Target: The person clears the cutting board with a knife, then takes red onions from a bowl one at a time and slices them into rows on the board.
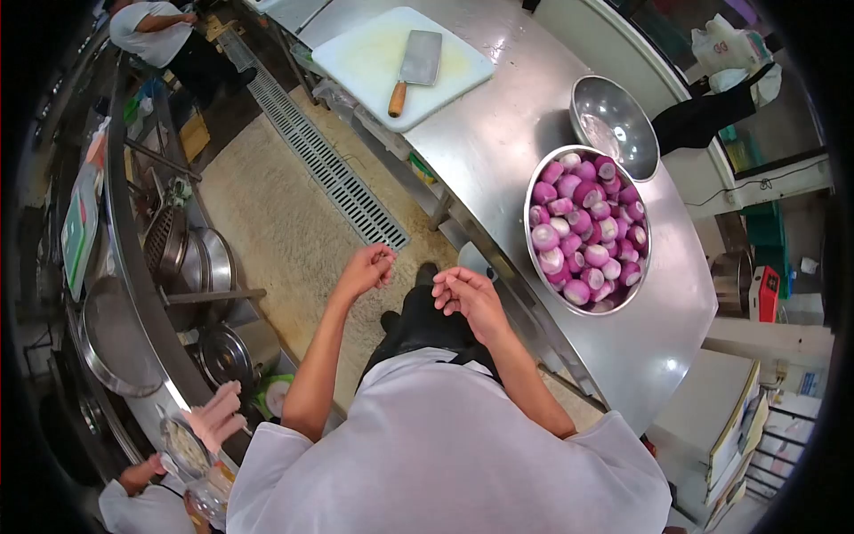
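In front of my body, my left hand (366, 270) hangs over the floor with its fingers curled in, and nothing shows in it. My right hand (469, 297) is beside it, loosely bent with the fingers apart and holding nothing. Neither touches the steel table (525, 98) on the right. On that table stands a steel bowl (531, 247) heaped with peeled red onions (587, 222). Behind it, a second steel bowl (633, 125) leans tilted against its rim. A cleaver (420, 62) with a wooden handle lies on a white cutting board (356, 49) at the table's far end.
A floor drain grate (329, 160) runs along the aisle. On the left, a steel counter (133, 222) holds pans and pots (227, 351) on its shelves. One person (165, 40) stands at the far left, another (147, 503) at the lower left. A white cabinet (703, 400) is at right.
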### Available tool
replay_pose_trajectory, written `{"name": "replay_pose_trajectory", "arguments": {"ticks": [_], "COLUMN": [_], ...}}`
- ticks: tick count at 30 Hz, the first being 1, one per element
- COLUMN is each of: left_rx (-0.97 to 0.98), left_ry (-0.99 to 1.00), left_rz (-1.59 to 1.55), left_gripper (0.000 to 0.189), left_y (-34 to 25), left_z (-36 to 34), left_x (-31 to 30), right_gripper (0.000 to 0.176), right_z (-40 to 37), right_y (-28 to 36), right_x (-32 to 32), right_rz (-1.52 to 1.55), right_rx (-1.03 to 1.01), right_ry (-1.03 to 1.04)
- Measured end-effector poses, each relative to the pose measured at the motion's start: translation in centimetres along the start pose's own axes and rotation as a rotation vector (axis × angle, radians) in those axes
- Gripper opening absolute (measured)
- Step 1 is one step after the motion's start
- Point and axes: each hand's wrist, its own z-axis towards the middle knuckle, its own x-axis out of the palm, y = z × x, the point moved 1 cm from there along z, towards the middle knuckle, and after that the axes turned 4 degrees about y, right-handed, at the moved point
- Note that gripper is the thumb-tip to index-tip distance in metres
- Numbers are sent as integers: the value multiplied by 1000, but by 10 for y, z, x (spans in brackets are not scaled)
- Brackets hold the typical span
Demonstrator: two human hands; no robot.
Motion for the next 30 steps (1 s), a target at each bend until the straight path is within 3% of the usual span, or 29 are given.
{"name": "replay_pose_trajectory", "arguments": {"ticks": [2,3,6,11,13,15,16,19,23,24,25,27,30], "left_rx": [55,-4,112,316,361,395,392,270,110,149,147,-4,107], "left_ry": [39,31,0,-253,-281,-476,-503,-465,-137,-157,-124,142,83], "left_rz": [7,20,59,289,428,579,669,884,787,689,696,57,95], "left_gripper": [13,13,12,16,26,40,56,61,57,49,49,42,39], "left_y": [-20,-30,-74,-132,-155,-178,-180,-194,-209,-200,-203,-214,-217], "left_z": [11,35,106,188,219,243,258,283,306,316,316,313,307], "left_x": [3,-32,-51,-95,-107,-104,-104,-94,-113,-126,-144,-195,-287], "right_gripper": [21,21,20,21,21,21,21,22,21,21,21,22,21], "right_z": [-1,40,94,164,182,198,205,219,239,243,248,256,268], "right_y": [6,8,34,81,103,118,123,128,129,128,126,123,115], "right_x": [2,13,-1,4,9,11,11,10,12,15,18,25,44], "right_rz": [6,56,100,5,17,-5,-7,29,84,103,116,215,265], "right_rx": [-16,22,-32,-143,-179,-227,-228,-228,-229,-241,-241,-340,-421], "right_ry": [-21,-16,14,22,19,-3,-12,-73,-282,-371,-401,-559,-736]}}
